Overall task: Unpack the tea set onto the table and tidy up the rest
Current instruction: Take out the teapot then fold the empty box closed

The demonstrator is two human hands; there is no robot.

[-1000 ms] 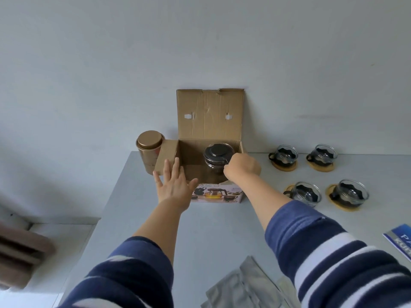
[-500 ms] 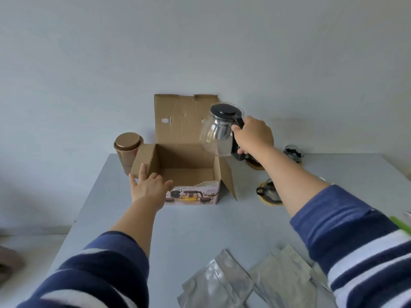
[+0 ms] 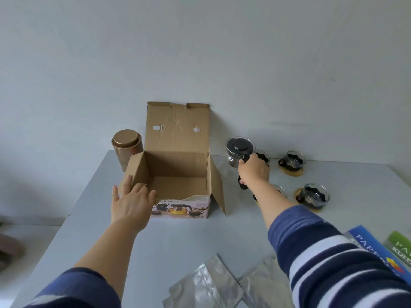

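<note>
The open cardboard box [image 3: 178, 165] stands on the grey table [image 3: 169, 241] with its lid flap up and nothing inside. My left hand [image 3: 131, 205] rests flat against the box's front left corner, fingers spread. Right of the box, the glass teapot [image 3: 239, 152] with a black lid sits low at the table's back, and my right hand [image 3: 253, 172] grips its black handle. Several glass cups on round coasters stand to the right: one at the back [image 3: 292, 162], one nearer [image 3: 314, 195], two partly hidden by my right arm.
A copper tin [image 3: 126, 147] stands left of the box against the wall. Silver foil pouches [image 3: 206, 287] lie at the table's near edge. A blue packet [image 3: 375, 247] and a green packet [image 3: 402, 247] lie at the near right.
My right hand lifted the teapot out of the box, carried it right and lowered it beside the cups. My left hand stayed on the box's front left corner.
</note>
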